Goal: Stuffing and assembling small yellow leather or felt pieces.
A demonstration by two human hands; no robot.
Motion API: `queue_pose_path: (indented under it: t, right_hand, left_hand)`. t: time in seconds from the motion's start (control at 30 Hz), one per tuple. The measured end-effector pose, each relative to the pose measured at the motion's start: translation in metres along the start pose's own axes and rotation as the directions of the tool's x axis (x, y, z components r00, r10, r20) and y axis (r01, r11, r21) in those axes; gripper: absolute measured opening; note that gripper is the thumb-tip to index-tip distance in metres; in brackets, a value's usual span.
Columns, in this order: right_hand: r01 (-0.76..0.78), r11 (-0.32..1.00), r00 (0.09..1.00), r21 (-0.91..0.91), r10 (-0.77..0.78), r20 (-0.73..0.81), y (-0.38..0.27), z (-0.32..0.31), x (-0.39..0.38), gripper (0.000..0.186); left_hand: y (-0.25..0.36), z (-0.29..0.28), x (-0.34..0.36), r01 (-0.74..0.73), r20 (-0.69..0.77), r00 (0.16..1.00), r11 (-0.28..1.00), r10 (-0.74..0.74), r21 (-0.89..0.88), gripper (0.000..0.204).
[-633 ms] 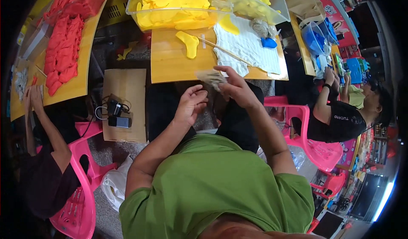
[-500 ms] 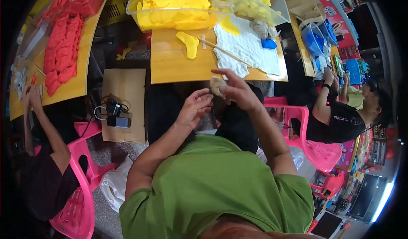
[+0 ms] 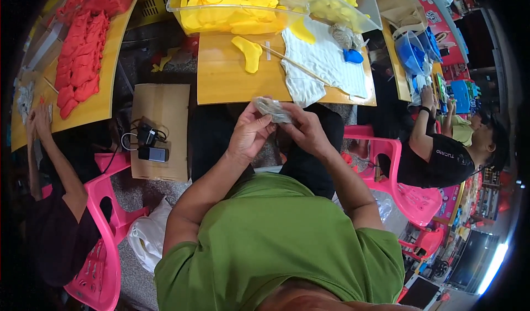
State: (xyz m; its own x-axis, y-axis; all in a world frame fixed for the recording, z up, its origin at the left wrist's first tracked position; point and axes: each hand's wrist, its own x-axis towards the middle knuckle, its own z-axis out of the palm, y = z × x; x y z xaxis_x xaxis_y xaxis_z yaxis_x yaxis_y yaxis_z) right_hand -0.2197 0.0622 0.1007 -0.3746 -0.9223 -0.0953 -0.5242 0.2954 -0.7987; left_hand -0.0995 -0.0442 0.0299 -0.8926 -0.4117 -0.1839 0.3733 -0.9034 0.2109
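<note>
Over my lap, both hands meet on a small grey clump of fibre filling (image 3: 271,109). My left hand (image 3: 249,133) pinches its left end, and my right hand (image 3: 305,128) grips the right end. Just beyond them is the near edge of a wooden table (image 3: 226,82). On it lie a flat yellow fabric piece (image 3: 248,52), a thin stick (image 3: 292,63) and a white ribbed cloth (image 3: 326,68). A clear bin (image 3: 232,7) of yellow pieces stands at the back, and another grey clump (image 3: 342,35) rests beside a small blue piece (image 3: 353,56).
A cardboard box (image 3: 163,128) with a black charger and cable (image 3: 149,145) stands on the floor at my left. A person on a pink chair (image 3: 94,239) works at a table of red pieces (image 3: 77,62). Another seated person (image 3: 441,156) is at my right.
My right hand came back from the table edge with the grey clump, toward my body. My left hand rose to meet it, and both now hold the clump over my lap.
</note>
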Motion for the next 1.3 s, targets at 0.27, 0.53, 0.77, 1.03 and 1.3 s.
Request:
queue_pose_path:
  t: [0.27,0.53,0.77,1.03,1.3]
  right_hand:
    - [-0.179,0.936,0.981,0.302,0.148,0.124,0.012,-0.004,0.004,0.015]
    - [-0.131,0.769,0.989,0.626,0.059,0.134,0.002,0.013,0.01,0.04]
    - [-0.351,0.548,0.935,0.759,0.239,0.261,0.018,0.006,0.018,0.023]
    - [-0.205,0.605,0.948,0.769,0.318,0.002,0.035,-0.008,0.038,0.018]
    - [-0.093,0.65,0.973,0.754,0.221,-0.07,0.043,-0.007,0.048,0.017]
  left_hand:
    - [0.013,0.003,0.0,-0.027,0.067,0.998,0.961,0.009,0.277,0.032]
    - [0.025,0.017,0.001,-0.067,0.026,0.997,0.737,0.067,0.672,0.017]
    - [0.037,0.016,0.024,-0.126,-0.093,0.94,0.588,0.328,0.799,0.016]
    - [0.063,0.041,0.117,0.02,0.347,0.793,-0.59,0.501,0.807,0.034]
    - [0.077,0.024,0.16,0.265,0.184,0.893,-0.811,0.411,0.522,0.041]
